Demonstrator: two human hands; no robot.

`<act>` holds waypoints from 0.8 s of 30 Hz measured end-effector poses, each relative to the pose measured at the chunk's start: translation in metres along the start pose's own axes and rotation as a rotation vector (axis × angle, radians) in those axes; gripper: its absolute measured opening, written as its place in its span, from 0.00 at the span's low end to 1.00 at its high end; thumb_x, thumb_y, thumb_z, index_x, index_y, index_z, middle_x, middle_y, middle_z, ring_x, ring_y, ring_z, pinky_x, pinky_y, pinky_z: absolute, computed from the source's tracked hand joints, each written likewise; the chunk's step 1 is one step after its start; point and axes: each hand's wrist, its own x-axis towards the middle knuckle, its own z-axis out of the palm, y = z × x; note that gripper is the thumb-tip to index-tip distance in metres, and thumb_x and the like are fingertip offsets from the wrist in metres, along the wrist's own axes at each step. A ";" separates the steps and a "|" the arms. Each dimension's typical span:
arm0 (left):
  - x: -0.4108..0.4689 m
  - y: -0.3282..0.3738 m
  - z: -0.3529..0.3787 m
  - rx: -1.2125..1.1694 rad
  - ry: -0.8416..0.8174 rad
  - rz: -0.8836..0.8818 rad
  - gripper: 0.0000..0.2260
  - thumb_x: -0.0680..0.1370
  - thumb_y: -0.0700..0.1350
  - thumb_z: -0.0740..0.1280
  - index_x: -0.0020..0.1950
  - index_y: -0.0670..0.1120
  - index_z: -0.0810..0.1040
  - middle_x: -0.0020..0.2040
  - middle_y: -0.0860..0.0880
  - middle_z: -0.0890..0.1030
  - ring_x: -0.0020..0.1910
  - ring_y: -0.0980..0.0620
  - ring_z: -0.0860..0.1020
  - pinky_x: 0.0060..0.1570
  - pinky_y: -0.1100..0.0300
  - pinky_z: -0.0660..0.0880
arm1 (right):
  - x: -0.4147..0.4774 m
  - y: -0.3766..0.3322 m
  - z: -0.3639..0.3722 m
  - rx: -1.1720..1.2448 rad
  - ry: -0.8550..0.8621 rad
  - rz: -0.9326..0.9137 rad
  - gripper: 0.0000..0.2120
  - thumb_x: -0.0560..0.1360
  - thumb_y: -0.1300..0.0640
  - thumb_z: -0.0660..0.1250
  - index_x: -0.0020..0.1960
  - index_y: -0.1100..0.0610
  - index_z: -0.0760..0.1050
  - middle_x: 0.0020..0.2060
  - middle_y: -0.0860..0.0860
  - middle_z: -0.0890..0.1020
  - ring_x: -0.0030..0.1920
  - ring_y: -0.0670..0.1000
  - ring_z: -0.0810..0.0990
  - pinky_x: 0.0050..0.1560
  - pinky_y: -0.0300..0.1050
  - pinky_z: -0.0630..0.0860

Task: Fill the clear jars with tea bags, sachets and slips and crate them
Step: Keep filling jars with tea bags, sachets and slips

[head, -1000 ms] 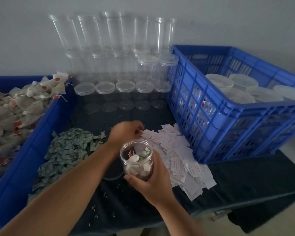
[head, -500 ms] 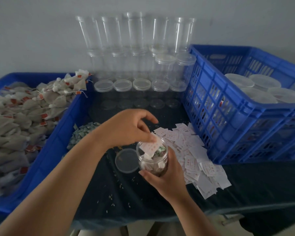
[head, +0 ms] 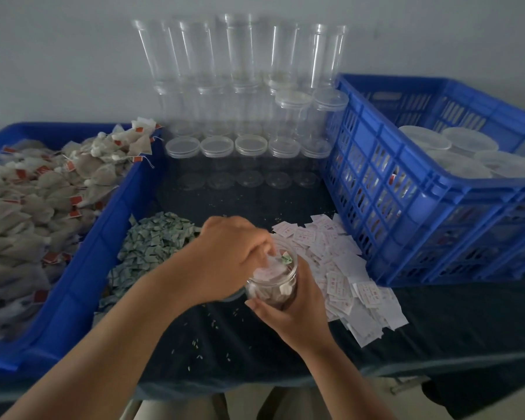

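Observation:
My right hand grips a small clear jar from below, holding it just above the dark table. The jar holds tea bags, a green sachet and a white slip. My left hand is over the jar's open mouth, its fingertips inside and pinching the slip. A pile of white slips lies to the right of the jar. To its left is a heap of green sachets. Tea bags fill the blue tray on the left. The blue crate on the right holds lidded jars.
Rows and stacks of empty clear jars stand against the back wall, the front row lidded. A loose clear lid peeks out under my left hand. Small crumbs dot the dark tablecloth, whose front edge is close to me.
My left hand took a slip from the pile, carried it over the jar and has now pushed it down into the mouth. The right hand kept holding the jar.

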 end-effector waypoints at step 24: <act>-0.035 -0.069 0.088 -0.107 0.141 -0.509 0.29 0.73 0.62 0.80 0.70 0.54 0.78 0.63 0.53 0.80 0.67 0.49 0.75 0.66 0.50 0.74 | -0.004 -0.001 0.003 -0.005 -0.042 -0.007 0.43 0.63 0.38 0.82 0.73 0.46 0.68 0.63 0.31 0.77 0.65 0.37 0.78 0.61 0.33 0.78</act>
